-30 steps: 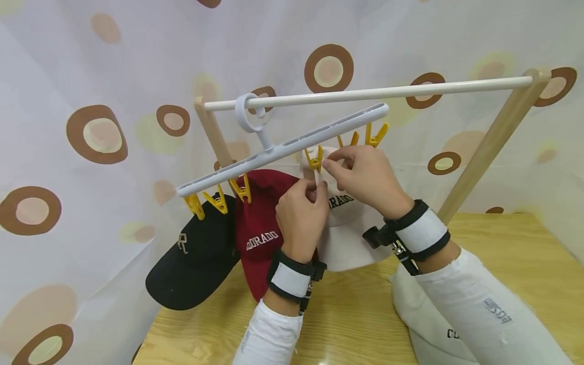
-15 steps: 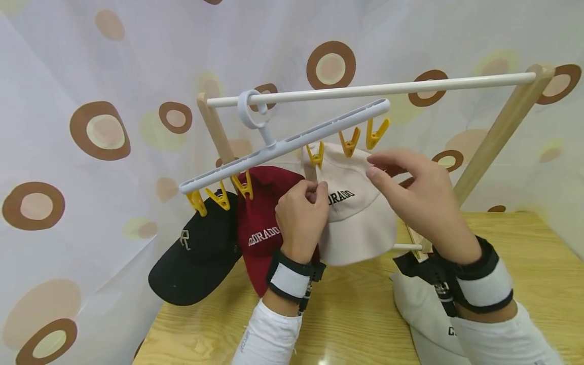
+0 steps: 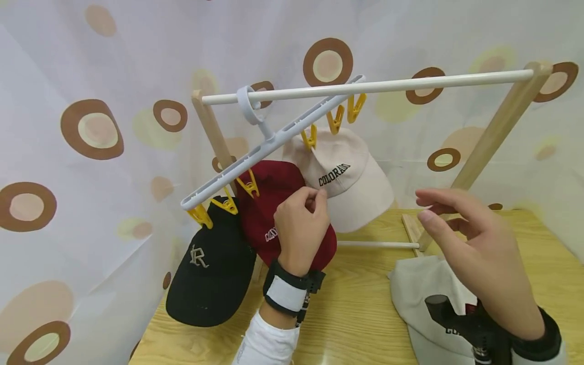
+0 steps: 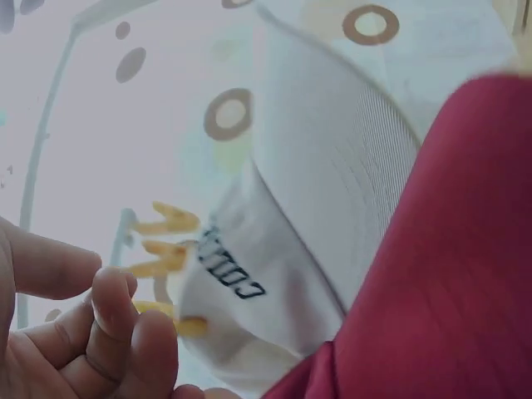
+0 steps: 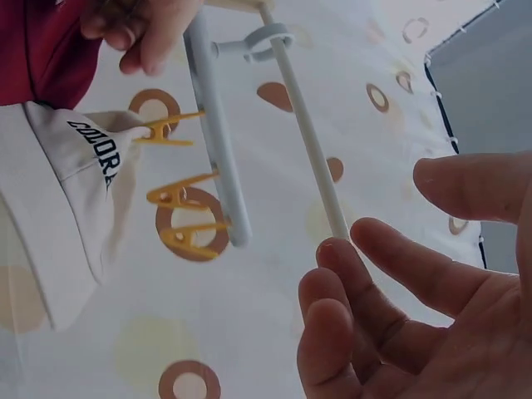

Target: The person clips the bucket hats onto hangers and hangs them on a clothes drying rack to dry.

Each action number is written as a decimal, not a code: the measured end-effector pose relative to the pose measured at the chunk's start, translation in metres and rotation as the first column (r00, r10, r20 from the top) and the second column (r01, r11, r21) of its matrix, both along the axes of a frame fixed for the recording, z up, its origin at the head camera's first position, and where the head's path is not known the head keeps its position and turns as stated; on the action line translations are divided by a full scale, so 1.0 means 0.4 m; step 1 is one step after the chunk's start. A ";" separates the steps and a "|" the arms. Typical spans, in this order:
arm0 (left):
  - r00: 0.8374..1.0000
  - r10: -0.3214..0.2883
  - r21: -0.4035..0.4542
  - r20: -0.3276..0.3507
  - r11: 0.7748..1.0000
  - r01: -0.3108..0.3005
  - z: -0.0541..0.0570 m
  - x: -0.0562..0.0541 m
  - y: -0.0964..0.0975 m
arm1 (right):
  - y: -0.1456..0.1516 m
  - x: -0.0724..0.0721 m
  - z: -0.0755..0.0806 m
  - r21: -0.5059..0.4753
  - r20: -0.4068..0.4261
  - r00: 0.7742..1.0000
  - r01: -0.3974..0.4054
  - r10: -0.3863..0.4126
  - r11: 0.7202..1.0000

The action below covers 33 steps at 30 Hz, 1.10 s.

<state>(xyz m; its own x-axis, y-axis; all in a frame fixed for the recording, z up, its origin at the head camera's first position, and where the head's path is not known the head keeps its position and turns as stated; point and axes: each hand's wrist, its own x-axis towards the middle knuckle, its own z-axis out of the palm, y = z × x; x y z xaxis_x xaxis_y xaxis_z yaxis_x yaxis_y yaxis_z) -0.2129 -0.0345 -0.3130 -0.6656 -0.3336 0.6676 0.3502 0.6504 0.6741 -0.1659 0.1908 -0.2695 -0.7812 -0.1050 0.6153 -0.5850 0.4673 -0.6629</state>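
A cream cap (image 3: 351, 177) lettered COLORADO hangs from a yellow clip (image 3: 309, 138) on the white hanger (image 3: 269, 144). In front of the red cap (image 3: 269, 203), my left hand (image 3: 301, 223) has its fingers curled with nothing between them, apart from the cream cap. The left wrist view shows the thumb and fingertips close together beside the yellow clips. My right hand (image 3: 479, 248) is held relaxed above a second pale cap (image 3: 410, 284) lying on the table, and holds nothing. A black cap (image 3: 214, 274) hangs clipped at the hanger's left end.
The hanger's ring (image 3: 248, 105) loops around the white rail (image 3: 374, 88) of a wooden stand (image 3: 497, 126). Two yellow clips (image 3: 356, 107) at its right end carry no cap. A dotted curtain (image 3: 137, 61) stands behind the wooden table (image 3: 356, 304).
My right hand has come away from the clip, moving right and down. The left hand has let go of the cream cap. The hanger has swung, its right end now farther back behind the rail.
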 end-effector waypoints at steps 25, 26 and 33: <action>0.922 -0.324 -0.308 0.210 0.873 0.377 -0.267 0.077 0.275 | 0.073 0.146 -0.128 -0.525 0.171 0.971 0.232 -0.165 0.819; 0.917 -0.323 -0.333 0.234 0.859 0.388 -0.281 0.080 0.289 | 0.074 0.150 -0.134 -0.537 0.145 0.978 0.204 -0.149 0.819; 0.889 -0.321 -0.405 0.326 0.803 0.438 -0.338 0.096 0.361 | 0.058 0.168 -0.161 -0.598 0.061 0.996 0.089 -0.066 0.796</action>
